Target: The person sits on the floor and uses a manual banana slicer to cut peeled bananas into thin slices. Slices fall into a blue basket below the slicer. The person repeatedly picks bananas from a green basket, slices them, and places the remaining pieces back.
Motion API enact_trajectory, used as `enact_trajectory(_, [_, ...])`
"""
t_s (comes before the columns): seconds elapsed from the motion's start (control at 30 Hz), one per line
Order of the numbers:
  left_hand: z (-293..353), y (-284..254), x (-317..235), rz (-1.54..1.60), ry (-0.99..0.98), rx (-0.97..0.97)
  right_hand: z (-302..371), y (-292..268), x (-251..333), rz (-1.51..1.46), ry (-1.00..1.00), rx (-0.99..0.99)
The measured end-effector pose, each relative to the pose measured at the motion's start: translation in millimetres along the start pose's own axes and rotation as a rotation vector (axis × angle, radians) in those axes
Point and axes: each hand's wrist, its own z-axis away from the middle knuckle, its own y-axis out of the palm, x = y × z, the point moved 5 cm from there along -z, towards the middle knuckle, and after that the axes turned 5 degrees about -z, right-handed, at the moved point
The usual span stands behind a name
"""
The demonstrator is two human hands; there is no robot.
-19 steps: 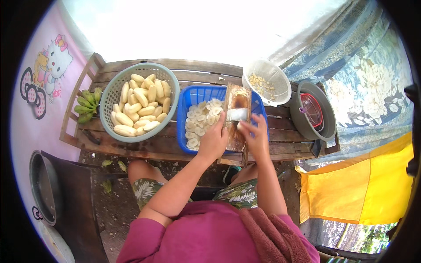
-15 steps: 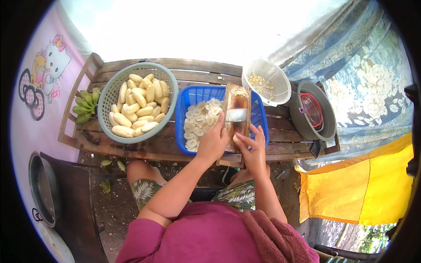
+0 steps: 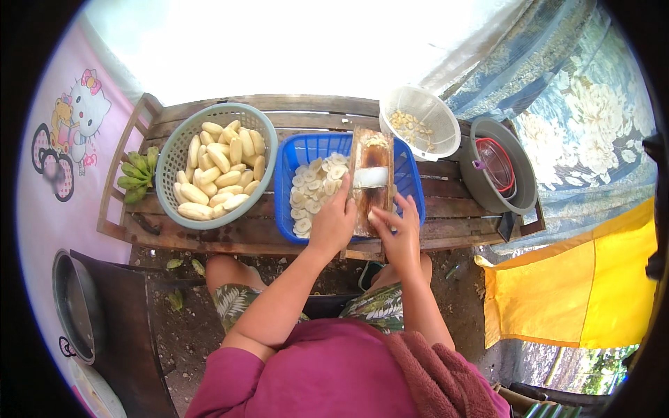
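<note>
On the left of a slatted wooden tabletop [image 3: 306,115], a bunch of green bananas [image 3: 137,174] lies beside a round gray-green basket [image 3: 182,139] heaped with peeled bananas [image 3: 218,159]. Next comes a blue basket [image 3: 311,141], its left part spread with pale banana slices [image 3: 311,195]. The person's left hand [image 3: 334,219] reaches over this basket's near rim, its grip closed along the left edge of a wooden slicing board [image 3: 371,153]. The board stretches lengthwise over the blue basket, just right of that grip, with a flat metal blade [image 3: 370,177] across its middle (the wood around the blade is stained brown). The right hand [image 3: 401,230] is at the board's lower right, below the blade, thumb and fingers bent in a narrow grip; whether it holds a piece, I cannot tell. Farther right stand a white strainer [image 3: 440,122] with small pale pieces [image 3: 412,130] inside, and a gray basin [image 3: 479,188] containing a red-rimmed container [image 3: 496,167].
</note>
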Motion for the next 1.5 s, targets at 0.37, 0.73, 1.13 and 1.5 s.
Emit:
enact_trajectory(0.37, [0.6, -3.4, -4.1, -0.046, -0.02, 0.022, -94.1, 24.9, -20.3, -0.013, -0.004, -0.123])
enact_trajectory(0.73, [1.2, 1.8, 1.3, -0.005, -0.074, 0.048, -90.5, 28.4, -29.4, -0.093, 0.023, -0.112])
enact_trajectory(1.13, [2.4, 2.4, 2.4, -0.013, 0.005, -0.016, -24.1, 13.7, -20.7, -0.161, 0.056, 0.01])
enact_trajectory(1.5, [4.6, -3.3, -1.7, -0.061, -0.045, 0.021, -50.8, 23.8, -37.1, -0.244, 0.027, 0.019])
